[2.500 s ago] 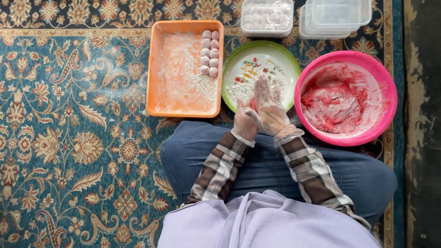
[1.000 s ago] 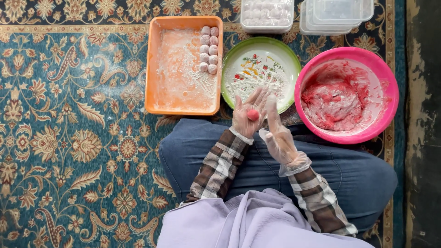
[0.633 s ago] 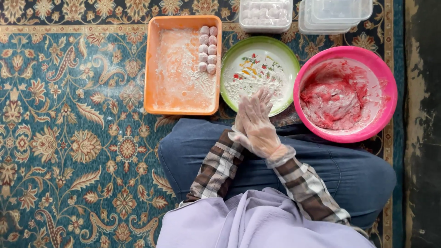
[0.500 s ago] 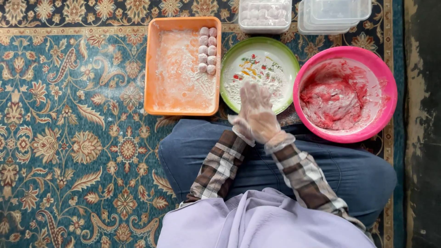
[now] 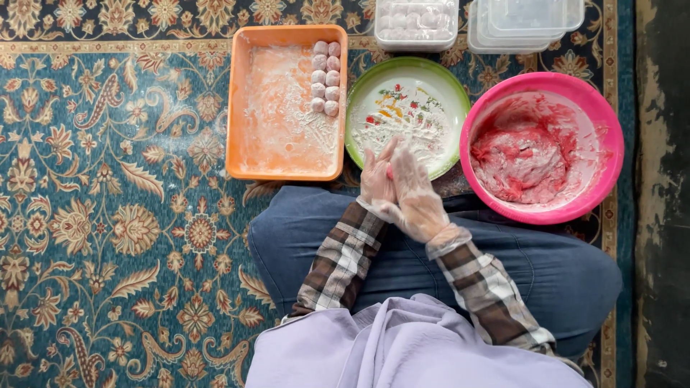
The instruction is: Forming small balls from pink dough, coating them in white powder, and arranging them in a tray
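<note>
Both hands wear thin clear plastic gloves and are pressed palm to palm over my lap, just below the green plate (image 5: pixel 451 92). My right hand (image 5: pixel 418 194) lies over my left hand (image 5: pixel 376 181), and a small pink dough piece (image 5: pixel 389 172) shows between the palms. The plate holds white flour and coloured specks. A pink bowl (image 5: pixel 604 108) to the right contains red-pink dough (image 5: pixel 521 154). An orange tray (image 5: pixel 241 108) to the left is dusted with flour and carries several pale pink balls (image 5: pixel 325 77) in two short rows.
Clear plastic containers stand at the top: one with pale balls (image 5: pixel 415 21), and stacked empty ones (image 5: pixel 525 21). A patterned blue carpet (image 5: pixel 108 215) covers the floor. A dark bare floor strip (image 5: pixel 665 194) runs along the right edge. My knees in blue jeans fill the lower middle.
The hands opened apart showing a pink ball on the left palm, then closed together again and shifted slightly as they rub against each other.
</note>
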